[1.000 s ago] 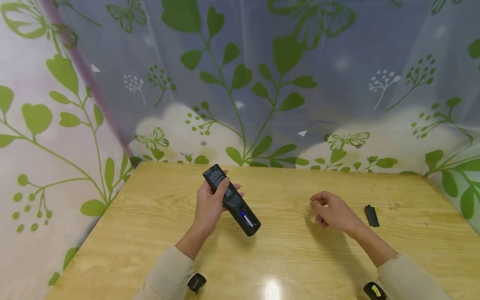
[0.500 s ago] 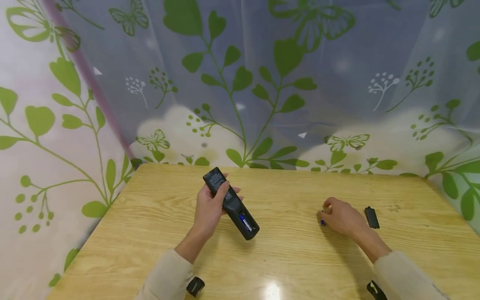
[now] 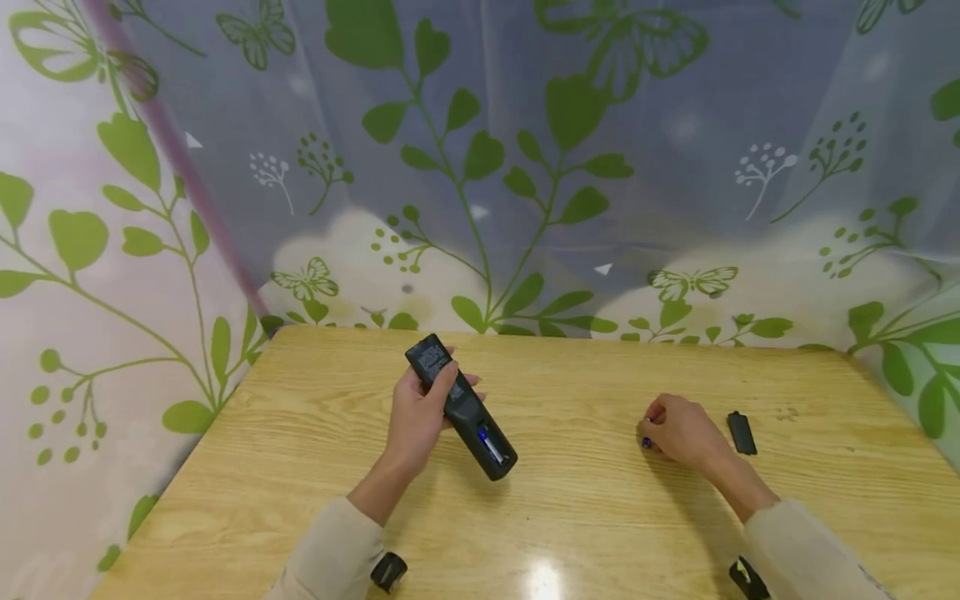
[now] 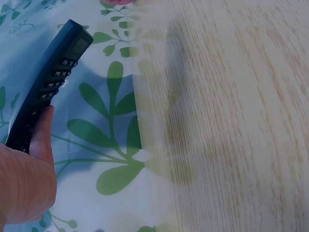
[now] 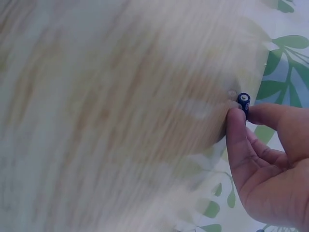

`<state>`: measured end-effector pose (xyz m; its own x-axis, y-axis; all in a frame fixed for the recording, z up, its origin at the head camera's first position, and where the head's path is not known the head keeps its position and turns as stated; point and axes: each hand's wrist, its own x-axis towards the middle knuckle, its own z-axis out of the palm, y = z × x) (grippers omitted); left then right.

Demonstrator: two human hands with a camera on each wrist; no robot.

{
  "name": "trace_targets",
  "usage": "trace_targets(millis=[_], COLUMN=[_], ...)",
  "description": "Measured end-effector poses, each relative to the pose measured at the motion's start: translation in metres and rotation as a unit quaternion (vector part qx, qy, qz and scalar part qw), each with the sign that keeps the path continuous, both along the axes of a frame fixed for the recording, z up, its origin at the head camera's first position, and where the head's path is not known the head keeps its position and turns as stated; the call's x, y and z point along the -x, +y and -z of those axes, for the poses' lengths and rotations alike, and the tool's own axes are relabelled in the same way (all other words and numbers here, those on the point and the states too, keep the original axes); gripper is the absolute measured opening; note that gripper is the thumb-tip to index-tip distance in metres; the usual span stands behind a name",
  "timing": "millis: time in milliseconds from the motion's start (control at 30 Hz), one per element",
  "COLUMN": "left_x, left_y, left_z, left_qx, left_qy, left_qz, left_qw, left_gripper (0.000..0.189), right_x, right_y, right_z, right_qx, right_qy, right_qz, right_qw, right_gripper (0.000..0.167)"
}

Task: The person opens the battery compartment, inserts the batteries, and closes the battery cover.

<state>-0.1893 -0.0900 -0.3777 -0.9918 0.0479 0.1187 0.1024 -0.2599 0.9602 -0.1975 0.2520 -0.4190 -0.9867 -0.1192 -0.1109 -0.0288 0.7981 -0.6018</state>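
Note:
My left hand [image 3: 416,414] grips a black remote control [image 3: 467,408], its back turned up in the head view and its thumb across it. The battery compartment is uncovered, with a blue and silver battery [image 3: 493,447] lying inside. In the left wrist view, rows of buttons show on the side of the remote control [image 4: 50,79]. Further right, my right hand [image 3: 681,432] is low over the table, its thumb and finger pinching a small blue battery [image 5: 244,101]. The battery's silver end faces the right wrist camera. Whether it touches the table I cannot tell.
A black battery cover [image 3: 742,433] lies on the wooden table [image 3: 570,517], right of my right hand. Small black objects [image 3: 389,572] show beside both sleeves. A leaf-patterned curtain [image 3: 480,208] stands along the table's back edge and left side.
My right hand has shifted slightly right and down, and its fingers have drawn together on the battery. The left hand holds the remote control in nearly the same place.

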Motion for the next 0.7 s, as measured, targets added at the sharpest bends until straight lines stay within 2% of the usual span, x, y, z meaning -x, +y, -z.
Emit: trace_targets(millis=[233, 433, 567, 700], left_x=[0.000, 0.000, 0.000, -0.001], left_y=[0.002, 0.003, 0.003, 0.004], left_z=[0.002, 0.002, 0.003, 0.004], left_qx=[-0.001, -0.004, 0.000, 0.001], left_qy=[0.002, 0.006, 0.008, 0.005], left_qz=[-0.002, -0.003, -0.003, -0.002], left_qw=[1.0000, 1.0000, 1.0000, 1.0000], left_gripper=[0.034, 0.034, 0.035, 0.035], right_x=[0.001, 0.000, -0.001, -0.002], right_y=[0.006, 0.009, 0.013, 0.017], right_z=[0.002, 0.001, 0.002, 0.004], right_qx=[0.061, 0.105, 0.154, 0.210], right_qy=[-0.024, -0.037, -0.052, -0.068], right_qz=[0.014, 0.030, 0.047, 0.064], right_qw=[0.9978, 0.9933, 0.9855, 0.9733], right_gripper=[0.012, 0.021, 0.034, 0.044])
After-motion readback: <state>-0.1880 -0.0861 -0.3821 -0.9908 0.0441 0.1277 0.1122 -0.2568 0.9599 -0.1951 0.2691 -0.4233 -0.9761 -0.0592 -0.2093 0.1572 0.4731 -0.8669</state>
